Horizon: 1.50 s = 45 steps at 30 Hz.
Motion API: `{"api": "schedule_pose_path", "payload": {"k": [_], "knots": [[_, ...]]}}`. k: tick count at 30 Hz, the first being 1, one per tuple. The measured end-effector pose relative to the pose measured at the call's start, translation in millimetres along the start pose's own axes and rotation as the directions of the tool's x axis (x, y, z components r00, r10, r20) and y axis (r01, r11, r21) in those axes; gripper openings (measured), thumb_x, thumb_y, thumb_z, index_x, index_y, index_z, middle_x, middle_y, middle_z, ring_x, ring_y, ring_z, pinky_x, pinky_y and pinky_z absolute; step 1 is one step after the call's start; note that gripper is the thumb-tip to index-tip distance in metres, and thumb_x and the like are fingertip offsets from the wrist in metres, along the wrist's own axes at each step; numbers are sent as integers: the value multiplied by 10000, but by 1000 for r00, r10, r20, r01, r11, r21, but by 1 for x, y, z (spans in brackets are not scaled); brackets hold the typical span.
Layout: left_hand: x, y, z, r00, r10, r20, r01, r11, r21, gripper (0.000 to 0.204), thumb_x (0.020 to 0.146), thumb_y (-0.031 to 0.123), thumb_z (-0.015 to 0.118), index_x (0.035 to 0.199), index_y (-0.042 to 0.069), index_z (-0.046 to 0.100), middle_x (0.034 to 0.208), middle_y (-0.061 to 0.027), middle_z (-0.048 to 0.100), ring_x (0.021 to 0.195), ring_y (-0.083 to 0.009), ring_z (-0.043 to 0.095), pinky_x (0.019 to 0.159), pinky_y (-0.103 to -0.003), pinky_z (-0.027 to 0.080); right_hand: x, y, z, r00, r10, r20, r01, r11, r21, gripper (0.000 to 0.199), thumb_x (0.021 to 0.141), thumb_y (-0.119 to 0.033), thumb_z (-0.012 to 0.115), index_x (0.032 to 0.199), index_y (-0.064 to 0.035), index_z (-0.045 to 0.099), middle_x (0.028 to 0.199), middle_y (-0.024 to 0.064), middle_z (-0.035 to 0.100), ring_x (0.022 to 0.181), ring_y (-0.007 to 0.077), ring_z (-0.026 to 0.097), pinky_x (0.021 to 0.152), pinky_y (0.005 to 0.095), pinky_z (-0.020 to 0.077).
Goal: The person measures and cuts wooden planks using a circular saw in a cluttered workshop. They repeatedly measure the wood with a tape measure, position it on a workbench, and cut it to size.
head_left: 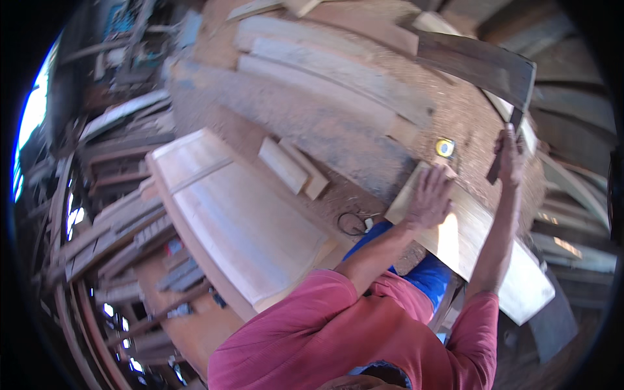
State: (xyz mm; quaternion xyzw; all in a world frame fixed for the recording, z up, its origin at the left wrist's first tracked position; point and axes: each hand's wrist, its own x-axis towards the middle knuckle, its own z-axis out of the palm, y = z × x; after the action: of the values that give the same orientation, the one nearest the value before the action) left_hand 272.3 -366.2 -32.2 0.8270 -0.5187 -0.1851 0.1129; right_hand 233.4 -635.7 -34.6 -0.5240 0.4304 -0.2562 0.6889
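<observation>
My left hand [431,197] lies flat with its fingers spread on a pale wooden board [481,237], which stretches away to the lower right. A bright patch of light falls on the board beside my wrist. My right hand [511,156] is raised over the board's far side, its fingers wrapped round the dark handle of a hand saw [478,64]. The saw's broad dark blade points up and to the left, clear of the board. Just beyond my left fingertips sits a yellow tape measure [445,147].
A large panelled wooden piece [240,214] lies to the left, with two short wood blocks [284,166] beyond it. Long planks [318,78] rest on the sawdust-covered ground ahead. A dark cable loop [351,223] lies near my knee. Stacked timber [123,240] lines the left side.
</observation>
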Motion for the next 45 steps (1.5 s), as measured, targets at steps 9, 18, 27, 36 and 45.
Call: {"api": "schedule_pose_path", "payload": {"k": [9, 18, 27, 36, 45], "knots": [[0, 6, 4, 992, 92, -86, -82, 990, 117, 724, 952, 384, 625, 1533, 14, 401, 1614, -296, 346, 1562, -485, 205, 1264, -676, 92, -227, -63, -83, 784, 159, -599, 98, 922, 374, 190, 1078, -249, 626, 982, -93, 573, 752, -3, 531, 597, 103, 517, 534, 289, 462], [-5, 6, 16, 964, 224, -142, -188, 955, 231, 730, 945, 376, 611, 1535, 29, 359, 1598, -323, 333, 1531, -525, 237, 1227, -718, 149, -436, 7, -79, 428, 400, -810, 515, 629, 583, 273, 1078, -352, 646, 918, -155, 544, 713, -48, 468, 582, 80, 494, 531, 296, 476], [-14, 6, 25, 963, 236, -130, -183, 927, 328, 771, 976, 396, 555, 1609, 45, 289, 1619, -298, 319, 1533, -512, 243, 1219, -713, 179, -456, 116, -28, 395, 570, -720, 585, 449, 676, 301, 1027, -390, 718, 925, -179, 529, 722, -54, 494, 591, 99, 514, 569, 338, 502], [-6, -12, 37, 967, 212, -143, -145, 915, 376, 737, 1000, 398, 543, 1590, 26, 303, 1638, -315, 294, 1557, -504, 213, 1227, -702, 179, -436, 164, -51, 386, 648, -656, 224, 624, 749, 437, 994, -470, 720, 1158, -83, 598, 1133, 102, 724, 921, 243, 705, 699, 521, 558], [-48, 57, 68, 813, 542, 212, -582, 763, 281, 926, 997, 546, 541, 1678, 24, 195, 1716, -371, 18, 1616, -495, -34, 1267, -678, 13, -444, 175, -154, 438, 524, -730, 272, 697, 663, 243, 1060, -305, 634, 1109, -69, 605, 875, 72, 688, 708, 210, 724, 426, 310, 450]]}}
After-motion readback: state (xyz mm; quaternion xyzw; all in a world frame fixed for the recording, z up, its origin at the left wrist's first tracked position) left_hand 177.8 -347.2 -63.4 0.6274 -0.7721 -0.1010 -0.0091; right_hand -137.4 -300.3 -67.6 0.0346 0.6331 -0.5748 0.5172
